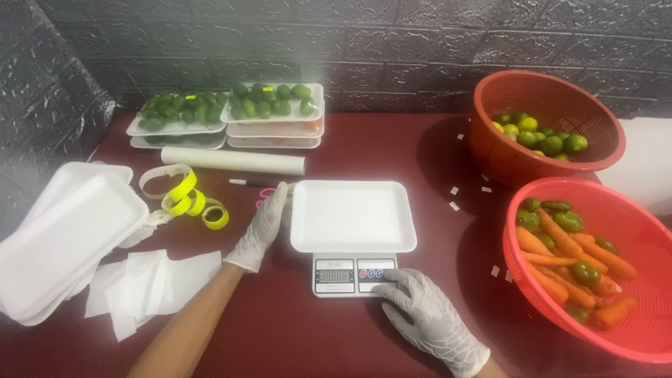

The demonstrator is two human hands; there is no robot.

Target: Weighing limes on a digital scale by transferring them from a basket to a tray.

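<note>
Nearest the camera, the right hand [428, 313] in a pale glove lies palm down at the front right corner of the small digital scale [353, 274], fingers loosely spread and holding nothing, the fingertips at the scale's buttons. The left hand [264, 225], gloved too, reaches forward from a bare forearm; its fingers are stretched out flat against the left edge of the empty white foam tray [352, 215] that sits on the scale, touching but not clasping it.

To the left lies a stack of foam trays [66, 241] with loose white paper sheets [150, 283] beside it, and just beyond, coils of yellow tape [187, 201]. On the right a red basket [595, 269] holds carrots and green peppers (piled together); behind it a second red basket [547, 126] holds limes. Farther back lie a white roll [233, 161], a pen [250, 183], and stacked trays of green vegetables [231, 112]. The table [294, 336] is dark red, set against a dark grey brick-patterned wall [364, 42].
</note>
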